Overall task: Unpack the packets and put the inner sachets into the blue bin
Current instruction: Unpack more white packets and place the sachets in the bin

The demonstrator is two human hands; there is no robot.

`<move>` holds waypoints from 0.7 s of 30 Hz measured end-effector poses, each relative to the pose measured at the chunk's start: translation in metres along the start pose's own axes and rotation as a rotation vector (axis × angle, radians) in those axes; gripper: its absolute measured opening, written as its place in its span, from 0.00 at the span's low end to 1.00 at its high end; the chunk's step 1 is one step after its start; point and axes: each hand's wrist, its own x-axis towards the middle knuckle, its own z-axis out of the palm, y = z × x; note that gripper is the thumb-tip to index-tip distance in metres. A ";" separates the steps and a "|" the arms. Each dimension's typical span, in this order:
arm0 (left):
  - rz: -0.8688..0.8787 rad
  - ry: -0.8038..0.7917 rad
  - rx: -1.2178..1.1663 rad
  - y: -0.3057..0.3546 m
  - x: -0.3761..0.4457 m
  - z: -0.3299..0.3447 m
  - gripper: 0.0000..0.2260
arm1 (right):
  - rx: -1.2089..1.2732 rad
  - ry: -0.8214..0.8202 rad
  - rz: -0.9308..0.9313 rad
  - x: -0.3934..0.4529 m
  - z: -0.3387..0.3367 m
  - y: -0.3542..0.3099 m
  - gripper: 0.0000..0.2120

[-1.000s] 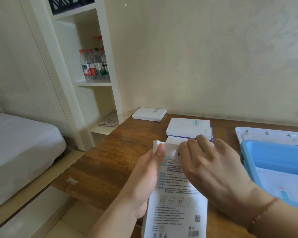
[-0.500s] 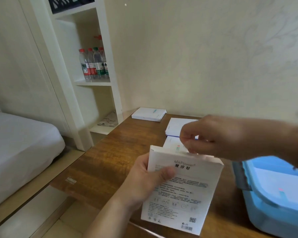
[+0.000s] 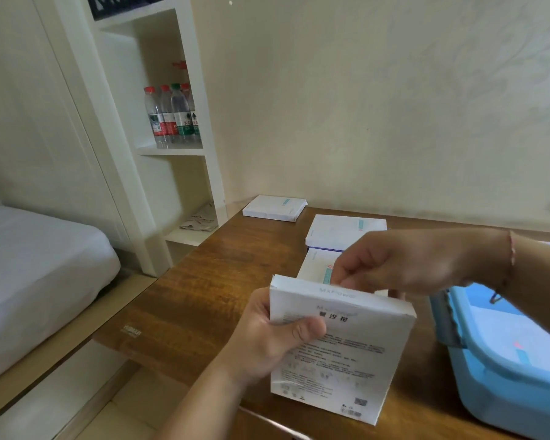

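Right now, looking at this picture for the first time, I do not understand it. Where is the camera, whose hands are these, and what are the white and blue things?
There is no machine here. A person wears one camera on the head, so you look forward and down at that person's own two hands.

The left hand holds a white packet upright, thumb across its printed face. The right hand reaches to the packet's open top with curled fingers and seems to pinch something there; what it pinches is hidden.

On the wooden table lie more white packets: one at the far corner, and two just behind the hands. At the right stands the blue bin, with at least one white sachet already inside.

Beyond the table are a white shelf with water bottles and a bed.
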 end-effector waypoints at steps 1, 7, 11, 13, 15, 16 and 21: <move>-0.006 0.028 0.004 -0.001 0.000 0.000 0.12 | -0.008 0.072 -0.006 -0.002 -0.002 -0.002 0.10; -0.060 0.193 0.003 -0.006 0.000 -0.002 0.09 | -0.356 0.605 -0.182 -0.024 -0.010 -0.014 0.13; -0.076 0.204 0.000 -0.005 -0.001 -0.002 0.16 | -0.488 0.600 -0.333 -0.039 -0.009 -0.020 0.10; -0.076 0.199 -0.009 -0.005 -0.001 -0.002 0.20 | -0.483 0.519 -0.301 -0.041 -0.007 -0.018 0.04; -0.069 0.198 -0.018 -0.006 -0.002 -0.003 0.19 | -0.482 0.477 -0.236 -0.039 -0.008 -0.014 0.10; -0.067 0.194 -0.024 -0.006 -0.002 -0.003 0.19 | -0.475 0.463 -0.209 -0.037 -0.007 -0.011 0.13; -0.043 0.161 -0.054 -0.006 -0.003 -0.004 0.16 | -0.404 0.434 -0.176 -0.029 0.001 -0.005 0.08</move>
